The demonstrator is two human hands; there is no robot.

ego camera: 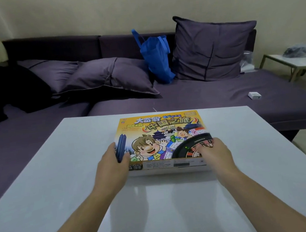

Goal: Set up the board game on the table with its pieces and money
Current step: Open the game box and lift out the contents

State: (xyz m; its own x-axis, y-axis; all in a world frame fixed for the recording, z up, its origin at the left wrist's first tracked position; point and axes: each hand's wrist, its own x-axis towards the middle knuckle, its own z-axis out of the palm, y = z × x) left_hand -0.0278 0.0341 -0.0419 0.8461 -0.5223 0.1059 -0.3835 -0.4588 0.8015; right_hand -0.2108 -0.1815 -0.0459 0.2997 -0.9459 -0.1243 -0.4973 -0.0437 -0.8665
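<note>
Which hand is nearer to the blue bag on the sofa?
Right, slightly. The right hand grips the game box at its near right corner, almost below the blue bag; the left hand holds the left edge.

game box (pixel 162 134): "uncle wang", "happy time"

Both arms outstretched, left hand (pixel 113 162) and right hand (pixel 214 151) apparently gripping, fingers curled

game box (pixel 162 141) on table (pixel 60 183), toward its far edge | left hand (pixel 113 164) at box's near-left corner, right hand (pixel 214 153) at near-right corner | sofa (pixel 222 96) behind table | bag (pixel 158 58) on sofa between pillows (pixel 109 77) and cushion (pixel 213 48) | side table (pixel 294 61) right of sofa
</note>
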